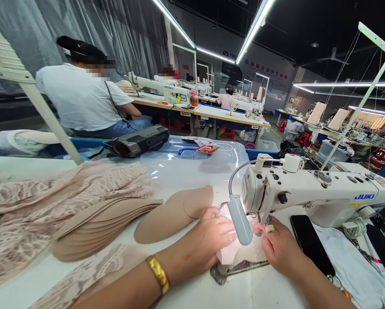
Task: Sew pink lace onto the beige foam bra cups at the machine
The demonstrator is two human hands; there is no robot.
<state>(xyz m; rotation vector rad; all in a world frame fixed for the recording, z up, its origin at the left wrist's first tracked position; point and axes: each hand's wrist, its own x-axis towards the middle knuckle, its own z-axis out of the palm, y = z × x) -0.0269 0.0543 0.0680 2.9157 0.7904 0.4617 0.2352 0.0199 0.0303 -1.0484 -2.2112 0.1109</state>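
My left hand (208,238), with a gold ring and bracelet, presses curled fingers onto a pale pink fabric piece (229,253) on the sewing machine's bed. A grey lamp head (240,223) partly hides the cloth and lights it. My right hand (280,244) is closed beside the needle area of the white sewing machine (321,191). Its fingertips meet near the cloth's right side, and what they pinch is hidden. Left of my hands lie a beige cut panel (173,214) and a fanned stack of beige panels (98,229).
Beige lace fabric (60,189) covers the table's left side. A dark phone (311,242) and white cloth (350,257) lie at right. Behind the table is a clear plastic lid (166,167) with a black device (140,141). A co-worker (83,94) sits beyond.
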